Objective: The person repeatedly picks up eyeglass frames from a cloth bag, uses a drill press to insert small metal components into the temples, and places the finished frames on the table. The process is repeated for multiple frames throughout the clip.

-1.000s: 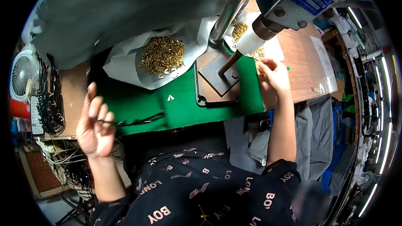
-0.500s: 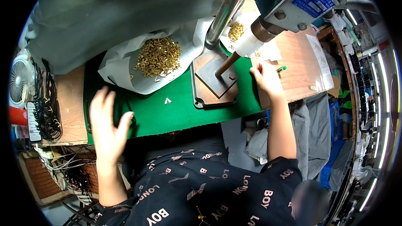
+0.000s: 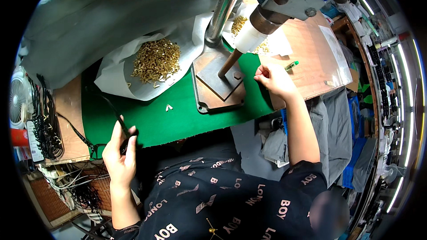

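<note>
My left hand (image 3: 119, 162) is closed around a pair of black-framed glasses (image 3: 97, 150) at the green mat's left front edge. Both of the glasses' thin arms stretch away from me, one past my fingertips. To the right of the press base (image 3: 213, 100), my right hand (image 3: 273, 78) hovers over the mat (image 3: 178, 126) with thumb and fingers pinched together; what they hold, if anything, is hidden. A small pale V-shaped piece (image 3: 169, 107) lies on the mat between my hands.
White sheeting (image 3: 106, 80) cups a heap of small brass-coloured pieces (image 3: 158, 60); a smaller heap (image 3: 239, 24) sits behind the press column (image 3: 220, 13). The press rod (image 3: 229, 64) comes down onto the base. A green-capped object (image 3: 292, 66) lies near my right hand. Black frames (image 3: 49, 129) hang at far left.
My left hand has gone from spread fingers to a grip on the glasses, which are now lifted and turned. My right hand's fingers have drawn tighter. The view has shifted slightly.
</note>
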A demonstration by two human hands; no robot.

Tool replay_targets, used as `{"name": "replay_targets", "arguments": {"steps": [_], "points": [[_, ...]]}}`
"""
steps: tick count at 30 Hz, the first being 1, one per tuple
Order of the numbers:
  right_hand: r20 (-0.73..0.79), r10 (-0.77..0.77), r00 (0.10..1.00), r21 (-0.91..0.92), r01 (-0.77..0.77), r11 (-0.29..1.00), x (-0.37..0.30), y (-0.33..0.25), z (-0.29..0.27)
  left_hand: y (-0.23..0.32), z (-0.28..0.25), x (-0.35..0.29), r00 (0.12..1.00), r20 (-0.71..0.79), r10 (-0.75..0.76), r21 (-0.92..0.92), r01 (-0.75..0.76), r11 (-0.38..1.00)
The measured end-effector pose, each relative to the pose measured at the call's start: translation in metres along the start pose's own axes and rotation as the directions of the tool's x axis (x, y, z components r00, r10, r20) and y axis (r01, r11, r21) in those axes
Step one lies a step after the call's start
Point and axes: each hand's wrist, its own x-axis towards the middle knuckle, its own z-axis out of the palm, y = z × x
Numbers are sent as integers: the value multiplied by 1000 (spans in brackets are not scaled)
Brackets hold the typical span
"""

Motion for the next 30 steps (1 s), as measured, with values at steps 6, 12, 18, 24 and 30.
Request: {"name": "replay_targets", "arguments": {"steps": [6, 12, 18, 24, 30], "points": [[-215, -288, 933, -191, 249, 949, -9, 18, 17, 24, -5, 11, 959, 181, 219, -174, -188, 967], [-396, -194, 897, 14, 218, 976, -39, -15, 27, 49, 22, 24, 892, 192, 409, -336, -332, 881], [-215, -171, 962, 577, 266, 772, -78, -97, 55, 76, 54, 29, 915, 185, 358, -433, -251, 866], [-193, -365, 911, 768, 372, 521, -89, -125, 49, 80, 50, 30, 924, 280, 259, -604, -40, 796], [-155, -354, 922, 956, 231, 183, -81, -126, 51, 77, 46, 30, 877, 404, 259, -762, 167, 625]]}}
